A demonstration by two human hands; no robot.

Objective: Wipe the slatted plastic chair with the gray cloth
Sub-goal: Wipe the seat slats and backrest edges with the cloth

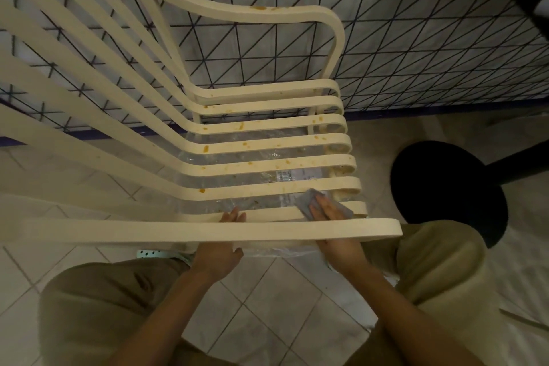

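Head view has your right hand [340,248] flat on the gray cloth [307,202]. The fingers [325,209] are straight and together, pressing the cloth onto the nearest seat slats of the cream slatted plastic chair [267,125], up by the front edge. Your left hand [218,257] reaches under the near armrest [148,232], fingers straight and close together, tips at the nearest slat, holding nothing. Orange splotches [205,148] dot the farther slats. A clear plastic sheet [237,203] lies under the seat.
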